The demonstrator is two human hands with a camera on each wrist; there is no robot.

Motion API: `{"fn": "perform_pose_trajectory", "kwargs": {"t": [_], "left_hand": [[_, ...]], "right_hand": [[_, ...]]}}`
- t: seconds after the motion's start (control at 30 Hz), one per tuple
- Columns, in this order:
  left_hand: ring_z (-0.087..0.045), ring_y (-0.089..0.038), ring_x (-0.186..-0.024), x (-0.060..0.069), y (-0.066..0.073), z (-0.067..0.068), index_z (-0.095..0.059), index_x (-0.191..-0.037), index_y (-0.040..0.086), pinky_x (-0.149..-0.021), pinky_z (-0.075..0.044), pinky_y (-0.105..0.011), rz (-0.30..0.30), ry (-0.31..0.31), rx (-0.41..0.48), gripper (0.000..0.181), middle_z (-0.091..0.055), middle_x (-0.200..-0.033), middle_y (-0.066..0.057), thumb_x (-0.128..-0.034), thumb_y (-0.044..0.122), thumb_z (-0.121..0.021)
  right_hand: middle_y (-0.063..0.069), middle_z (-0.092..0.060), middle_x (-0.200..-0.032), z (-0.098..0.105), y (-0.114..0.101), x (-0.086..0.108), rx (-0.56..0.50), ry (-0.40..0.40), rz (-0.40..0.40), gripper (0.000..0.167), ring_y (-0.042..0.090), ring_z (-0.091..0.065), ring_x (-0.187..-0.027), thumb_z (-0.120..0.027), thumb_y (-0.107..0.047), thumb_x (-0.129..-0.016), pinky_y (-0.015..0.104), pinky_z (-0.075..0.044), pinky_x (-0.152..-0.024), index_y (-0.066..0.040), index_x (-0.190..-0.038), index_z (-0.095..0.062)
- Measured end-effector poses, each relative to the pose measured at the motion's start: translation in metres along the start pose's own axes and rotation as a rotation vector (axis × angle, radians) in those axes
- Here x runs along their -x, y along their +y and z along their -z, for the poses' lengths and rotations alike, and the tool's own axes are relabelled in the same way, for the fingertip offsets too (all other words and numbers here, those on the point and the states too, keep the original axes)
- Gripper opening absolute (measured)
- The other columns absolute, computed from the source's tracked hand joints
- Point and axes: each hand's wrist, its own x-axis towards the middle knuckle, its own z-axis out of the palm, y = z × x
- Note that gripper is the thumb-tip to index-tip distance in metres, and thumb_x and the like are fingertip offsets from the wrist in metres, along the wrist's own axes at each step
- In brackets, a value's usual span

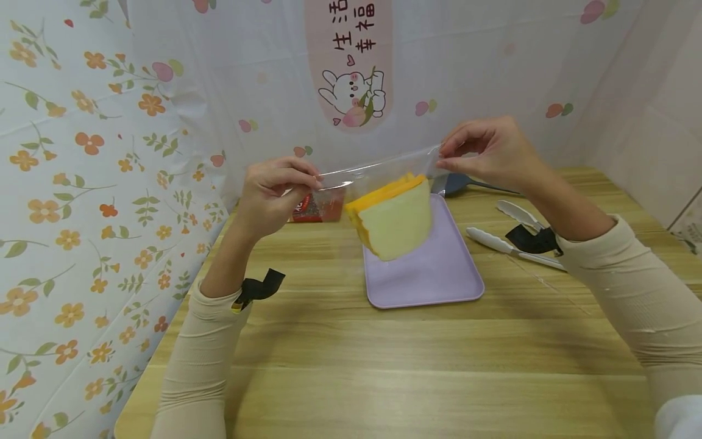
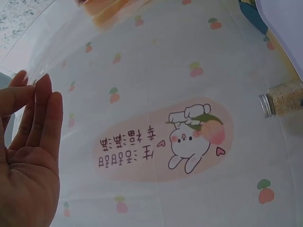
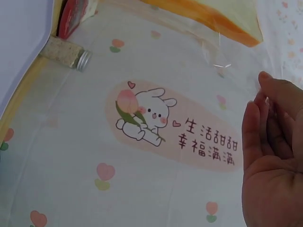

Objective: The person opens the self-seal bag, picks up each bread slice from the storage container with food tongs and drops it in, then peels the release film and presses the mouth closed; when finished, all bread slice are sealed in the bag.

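Observation:
A clear plastic bag [image 1: 378, 172] is stretched between my two raised hands, with several slices of bread [image 1: 397, 222] inside it. My left hand [image 1: 276, 192] pinches the bag's upper left corner between thumb and fingers. At the upper right corner my right hand [image 1: 488, 152] does the same. The bread hangs tilted in the bag, in front of a lilac tray [image 1: 425, 286] on the table. In the left wrist view, thumb and fingertips of the left hand [image 2: 33, 127] meet on the film. The right hand [image 3: 274, 142] grips the film in the right wrist view.
White-tipped tongs [image 1: 490, 241] lie right of the tray, and a blue utensil [image 1: 457, 183] behind it. A red packet [image 1: 309, 210] lies behind the bag's left side. A small jar [image 3: 64, 52] with a metal lid shows by the tray. A printed cloth [image 1: 247, 73] hangs behind the wooden table [image 1: 384, 372].

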Motion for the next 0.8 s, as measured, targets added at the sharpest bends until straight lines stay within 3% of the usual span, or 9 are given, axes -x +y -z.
{"fn": "perform_pose_trajectory", "kwargs": {"t": [0.13,0.3,0.5,0.7,0.8], "left_hand": [[-0.059,-0.012,-0.068,0.001,-0.003,0.001,-0.074,-0.076,-0.002,-0.057,-0.043,-0.018,-0.029,-0.017,-0.083,0.021,-0.071,-0.084,-0.015,-0.0829,-0.016,-0.059],[-0.055,-0.012,-0.063,0.003,-0.007,0.000,-0.074,-0.077,-0.002,-0.053,-0.037,-0.018,-0.030,-0.030,-0.096,0.021,-0.071,-0.085,-0.015,-0.0840,-0.014,-0.059],[-0.061,-0.014,-0.071,0.005,-0.012,-0.001,-0.072,-0.079,-0.003,-0.064,-0.049,-0.020,-0.023,-0.040,-0.113,0.020,-0.071,-0.087,-0.015,-0.0859,-0.014,-0.057],[-0.049,-0.012,-0.058,0.006,-0.013,-0.001,-0.073,-0.083,-0.002,-0.054,-0.036,-0.019,-0.005,-0.048,-0.150,0.022,-0.073,-0.087,-0.014,-0.0869,-0.014,-0.055],[-0.061,-0.013,-0.065,0.007,-0.014,0.000,-0.074,-0.085,-0.002,-0.054,-0.038,-0.020,0.012,-0.065,-0.130,0.023,-0.074,-0.088,-0.014,-0.0876,-0.014,-0.055]], "right_hand": [[0.014,-0.071,-0.081,-0.001,-0.002,0.000,-0.012,0.017,0.011,0.018,0.014,-0.068,-0.071,-0.075,0.022,-0.072,0.018,-0.055,-0.066,0.007,-0.081,-0.073],[0.014,-0.071,-0.081,0.000,-0.001,0.001,-0.020,0.024,0.022,0.020,0.014,-0.069,-0.071,-0.075,0.024,-0.071,0.019,-0.056,-0.065,0.006,-0.081,-0.073],[0.015,-0.071,-0.080,0.000,0.000,0.002,-0.028,0.027,0.033,0.021,0.014,-0.068,-0.069,-0.074,0.025,-0.071,0.019,-0.055,-0.064,0.007,-0.080,-0.073],[0.015,-0.071,-0.079,0.001,0.000,0.000,-0.049,0.035,0.056,0.023,0.012,-0.068,-0.069,-0.073,0.028,-0.069,0.018,-0.055,-0.064,0.008,-0.080,-0.073],[0.015,-0.071,-0.079,0.001,0.000,-0.001,-0.061,0.037,0.061,0.021,0.012,-0.069,-0.069,-0.073,0.029,-0.068,0.018,-0.055,-0.063,0.010,-0.079,-0.072]]}}
